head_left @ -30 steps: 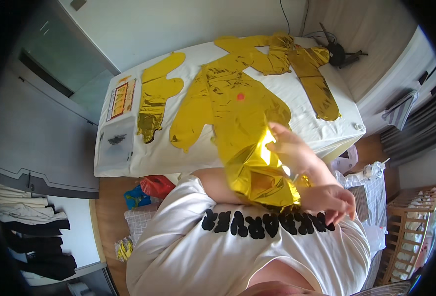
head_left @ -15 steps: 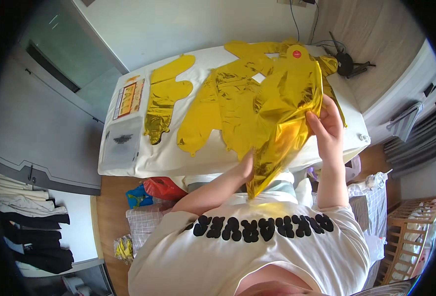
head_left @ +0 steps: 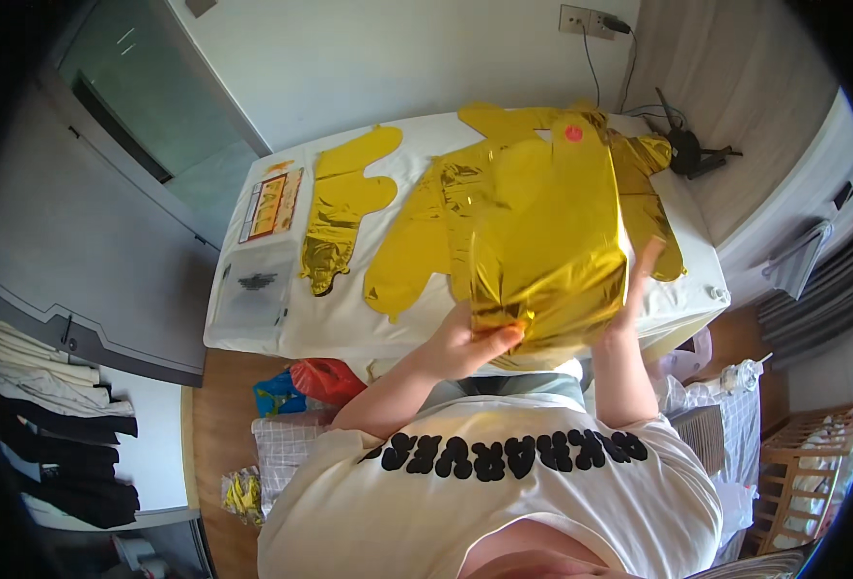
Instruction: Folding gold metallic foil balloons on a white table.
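Note:
A gold foil balloon, flat and uninflated with a round red mark near its far end, hangs in front of me over the table's near edge. My left hand grips its lower left corner, the thumb lying on top of the foil. At the balloon's right edge, my right hand is held side-on with its fingers stretched out, slightly blurred. More flat gold balloons lie beneath and beside it: one foil piece just left of it, another foil balloon farther left, and a foil end showing at the right.
The white-covered table also bears an orange printed card and a clear plastic bag. A black stand-like object sits at the far right corner. Below are a red bag and a wooden crib.
The held balloon has gone from a bunched, slanting shape to a broader, flatter one. My left hand has come up onto its lower corner; my right hand has moved lower, its fingers straightened.

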`<state>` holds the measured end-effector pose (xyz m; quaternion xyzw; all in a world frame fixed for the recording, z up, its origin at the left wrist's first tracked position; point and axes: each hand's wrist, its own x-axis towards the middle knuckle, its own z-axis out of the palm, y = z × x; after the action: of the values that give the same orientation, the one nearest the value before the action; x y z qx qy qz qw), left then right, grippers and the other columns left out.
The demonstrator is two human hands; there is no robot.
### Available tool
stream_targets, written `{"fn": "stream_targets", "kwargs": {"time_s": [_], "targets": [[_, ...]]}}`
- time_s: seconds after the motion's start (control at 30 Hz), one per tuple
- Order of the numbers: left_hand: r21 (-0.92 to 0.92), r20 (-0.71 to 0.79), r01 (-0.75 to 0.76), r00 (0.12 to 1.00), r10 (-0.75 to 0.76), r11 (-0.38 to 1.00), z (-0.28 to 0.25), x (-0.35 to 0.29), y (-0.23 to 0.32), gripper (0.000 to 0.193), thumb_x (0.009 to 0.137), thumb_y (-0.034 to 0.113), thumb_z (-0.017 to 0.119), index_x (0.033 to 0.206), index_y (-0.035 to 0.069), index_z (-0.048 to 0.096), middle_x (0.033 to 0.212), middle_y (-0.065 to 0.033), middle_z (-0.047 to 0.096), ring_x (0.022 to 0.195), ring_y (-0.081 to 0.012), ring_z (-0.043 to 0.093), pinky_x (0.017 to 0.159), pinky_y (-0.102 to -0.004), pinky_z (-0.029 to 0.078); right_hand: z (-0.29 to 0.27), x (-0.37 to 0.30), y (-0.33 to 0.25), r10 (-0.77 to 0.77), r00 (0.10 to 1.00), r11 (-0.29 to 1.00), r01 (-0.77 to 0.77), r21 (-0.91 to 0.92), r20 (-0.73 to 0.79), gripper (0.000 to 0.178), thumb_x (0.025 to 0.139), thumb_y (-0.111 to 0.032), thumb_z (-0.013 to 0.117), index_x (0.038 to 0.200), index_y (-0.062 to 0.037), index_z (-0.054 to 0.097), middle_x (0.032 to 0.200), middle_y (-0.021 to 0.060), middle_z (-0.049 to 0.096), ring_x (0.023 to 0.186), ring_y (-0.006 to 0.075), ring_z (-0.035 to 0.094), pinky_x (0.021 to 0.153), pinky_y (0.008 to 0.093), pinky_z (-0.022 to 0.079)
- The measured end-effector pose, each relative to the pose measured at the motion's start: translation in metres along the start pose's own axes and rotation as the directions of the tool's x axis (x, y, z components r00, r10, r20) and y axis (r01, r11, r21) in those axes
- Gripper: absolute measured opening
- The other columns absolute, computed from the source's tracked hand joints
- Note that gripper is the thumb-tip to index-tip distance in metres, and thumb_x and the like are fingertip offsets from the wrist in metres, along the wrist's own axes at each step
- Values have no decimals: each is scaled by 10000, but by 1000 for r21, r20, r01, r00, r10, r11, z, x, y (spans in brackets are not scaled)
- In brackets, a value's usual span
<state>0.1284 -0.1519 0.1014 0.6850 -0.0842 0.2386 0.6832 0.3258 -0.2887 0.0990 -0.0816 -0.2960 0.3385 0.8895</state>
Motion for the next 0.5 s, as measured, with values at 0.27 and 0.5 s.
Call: {"fn": "stream_targets", "kwargs": {"time_s": [0.27, 0.5], "targets": [[209, 432, 116, 880, -198, 971, 14, -10, 30, 286, 1003, 140, 645, 1250, -6, 631, 1164, -129, 684, 1072, -261, 650, 952, -397, 499, 50, -42, -19, 704, 659, 519, -732, -441, -264, 716, 1064, -583, 422, 1542, -52, 382, 1430, 327, 528, 1313, 504, 510, 1095, 617, 439], [-84, 131, 327, 940, -315, 941, -11, -8, 7, 339, 1056, 256, 622, 1322, 48, 588, 1137, -27, 634, 975, -115, 593, 868, -263, 495, -35, 9, -31, 505, 852, 770, -516, 376, 135, 577, 1069, -502, 494, 1473, -91, 514, 1434, 204, 579, 1244, 363, 608, 1085, 508, 488]]}}
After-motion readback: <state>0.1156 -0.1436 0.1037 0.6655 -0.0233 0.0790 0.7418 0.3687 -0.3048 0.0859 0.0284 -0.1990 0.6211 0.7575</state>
